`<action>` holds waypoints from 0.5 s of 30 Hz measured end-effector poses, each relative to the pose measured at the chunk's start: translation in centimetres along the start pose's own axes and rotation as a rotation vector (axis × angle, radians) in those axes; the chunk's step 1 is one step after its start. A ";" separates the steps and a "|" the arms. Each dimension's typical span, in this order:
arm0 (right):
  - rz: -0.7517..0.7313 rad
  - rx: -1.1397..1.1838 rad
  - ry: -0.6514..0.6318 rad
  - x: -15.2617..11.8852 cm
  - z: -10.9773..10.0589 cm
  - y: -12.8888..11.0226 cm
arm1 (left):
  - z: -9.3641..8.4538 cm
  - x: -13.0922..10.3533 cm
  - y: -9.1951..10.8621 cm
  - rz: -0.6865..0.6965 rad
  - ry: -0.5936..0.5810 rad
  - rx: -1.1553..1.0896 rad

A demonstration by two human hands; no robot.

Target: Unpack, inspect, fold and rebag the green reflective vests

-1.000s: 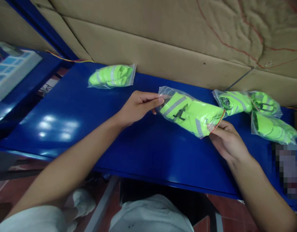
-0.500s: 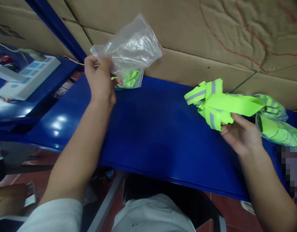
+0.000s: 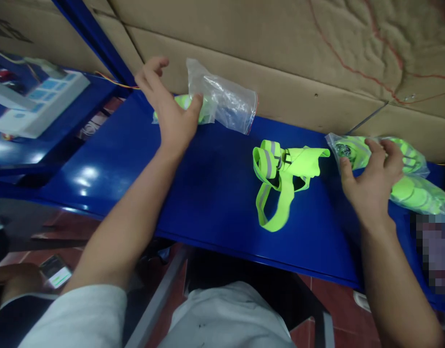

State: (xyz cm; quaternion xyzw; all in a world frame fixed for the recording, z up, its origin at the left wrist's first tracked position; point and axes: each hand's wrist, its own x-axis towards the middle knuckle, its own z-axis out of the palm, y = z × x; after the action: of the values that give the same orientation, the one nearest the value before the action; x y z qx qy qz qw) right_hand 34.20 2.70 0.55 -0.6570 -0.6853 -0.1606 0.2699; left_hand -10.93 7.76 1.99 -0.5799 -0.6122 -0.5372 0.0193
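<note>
A bundle of neon-yellow reflective straps point(image 3: 276, 169) with grey stripes and dark buckles lies loose on the blue table, between my hands. At the back left, my left hand point(image 3: 175, 111) is open with fingers spread. Just beside it sit an empty clear plastic bag point(image 3: 235, 104) and a bag with neon-yellow straps point(image 3: 207, 112), partly hidden by the hand. My right hand point(image 3: 374, 186) is open over the bagged yellow straps point(image 3: 358, 147) at the right; whether it touches them I cannot tell. Another clear bag of yellow straps point(image 3: 420, 193) lies beside that one.
A white power strip point(image 3: 44, 111) stands on the blue surface at the left. Brown cardboard point(image 3: 222, 38) lines the back of the table point(image 3: 215, 203). At the lower left, a person's arm point(image 3: 15, 278) and a phone point(image 3: 57, 273) show below table height.
My right hand has let go of the yellow straps and moved to the bagged ones at the right. My left hand has released the empty plastic bag, which now lies against the cardboard.
</note>
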 end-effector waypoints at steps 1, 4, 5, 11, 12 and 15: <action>0.070 -0.093 -0.037 0.0 0.2 0.3 | 0.2 -0.2 0.2 0.035 0.050 0.049; 0.245 -0.189 -0.202 -0.1 0.7 0.7 | 1.0 -1.0 1.2 0.076 -0.001 0.130; 0.273 -0.175 -0.238 -0.1 0.8 0.7 | 1.3 -1.4 1.5 0.076 -0.045 0.147; 0.298 -0.053 -0.188 0.2 0.5 0.7 | 2.2 -4.3 3.4 0.114 -0.259 0.091; 0.297 -0.026 -0.167 0.2 0.4 0.7 | 2.3 -4.6 3.6 0.135 -0.254 0.082; 0.304 0.043 -0.111 0.1 0.3 0.8 | 2.3 -5.0 4.1 0.200 -0.210 0.056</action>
State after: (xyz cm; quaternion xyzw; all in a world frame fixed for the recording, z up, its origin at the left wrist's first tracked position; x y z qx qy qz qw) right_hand 34.93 3.05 0.27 -0.7549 -0.5953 -0.0667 0.2670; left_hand -4.93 4.86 0.38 -0.6904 -0.5645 -0.4517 0.0247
